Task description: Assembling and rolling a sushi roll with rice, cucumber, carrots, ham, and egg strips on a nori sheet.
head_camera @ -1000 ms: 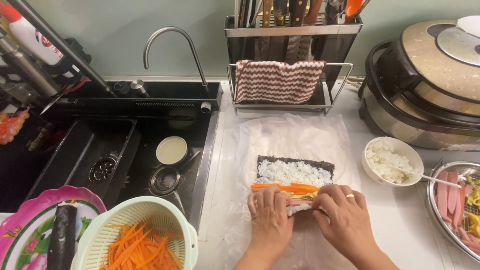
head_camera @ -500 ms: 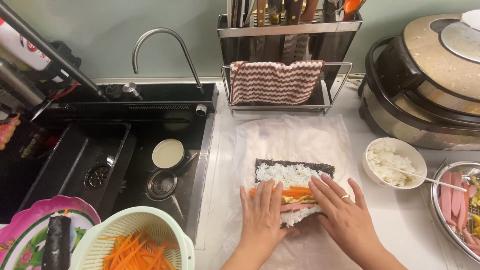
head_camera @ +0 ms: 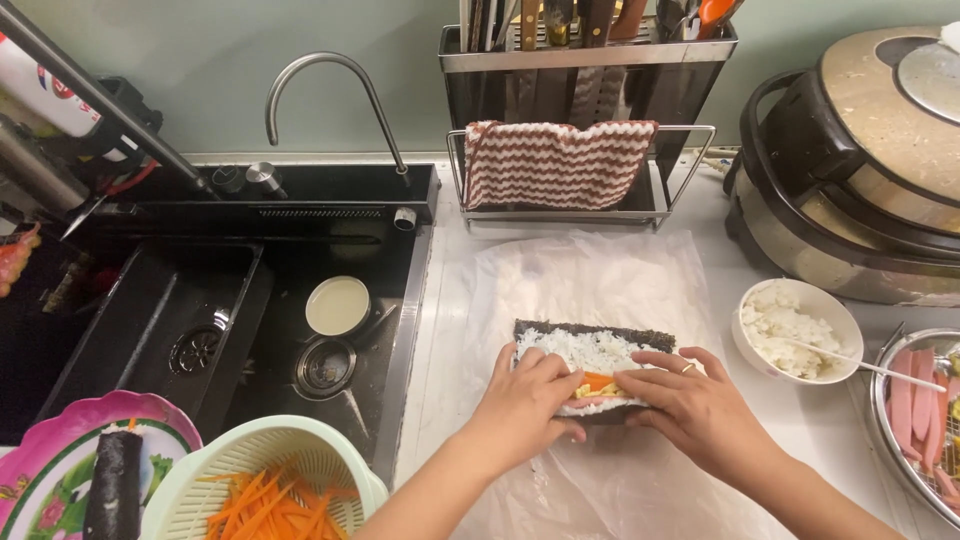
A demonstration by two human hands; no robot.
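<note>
1. Left hand [head_camera: 528, 405] – palm down, fingers curled over the near edge of the seaweed sheet [head_camera: 596, 340], gripping the rolled-up part. A second ago it lay flatter and nearer the counter's front edge; it now sits further up the sheet.
2. Right hand [head_camera: 700, 405] – fingers bent, pressing the same rolled edge from the right; it has moved up with the left.
3. Seaweed sheet – dark, spread with white rice [head_camera: 590, 350], lying on clear plastic wrap [head_camera: 580, 270] on the white counter, right of the sink [head_camera: 200, 310]. Less rice shows than before.
4. Orange and yellow filling [head_camera: 600, 383] – a short stretch visible between the two hands; earlier a long orange strip showed.
5. Bowl of rice [head_camera: 795, 325] – white, round, just right of the sheet, a thin utensil resting in it.
6. Metal tray [head_camera: 925, 420] – far right edge, holding pink strips.
7. Pale green colander [head_camera: 265, 485] – bottom left, holding carrot shreds.
8. Pink patterned plate [head_camera: 60, 450] – bottom-left corner, a finished dark roll [head_camera: 115, 490] on it.
9. Bottle [head_camera: 40, 85] – top left, white with a red label; print too small to tell.
</note>
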